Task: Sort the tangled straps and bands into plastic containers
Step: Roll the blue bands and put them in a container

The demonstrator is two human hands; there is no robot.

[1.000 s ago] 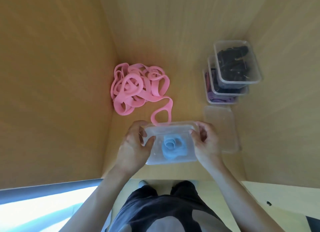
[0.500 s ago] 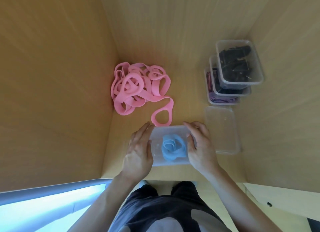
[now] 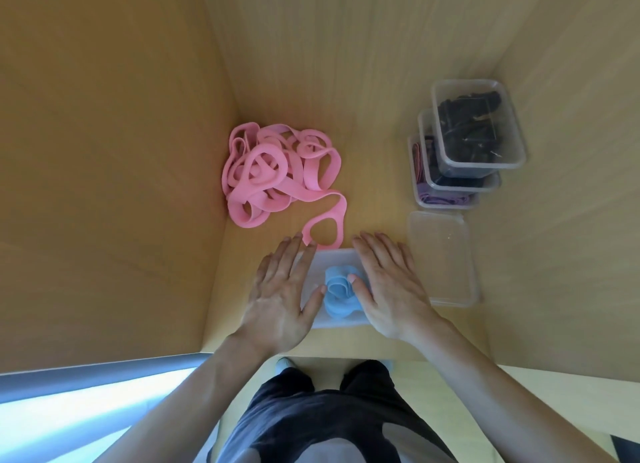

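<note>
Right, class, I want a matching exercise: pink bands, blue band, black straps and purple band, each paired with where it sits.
1 pink bands
2 blue band
3 black straps
4 purple band

A topmost stacked container
B tangled loose on the wooden surface
C lowest stacked container
D front container, under left hand and right hand

Pairs: 1-B, 2-D, 3-A, 4-C

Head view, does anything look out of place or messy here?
The pink band lies loose and tangled, one loop trailing to the blue-band container under the left hand and right hand. The stacked containers sit staggered.
</note>
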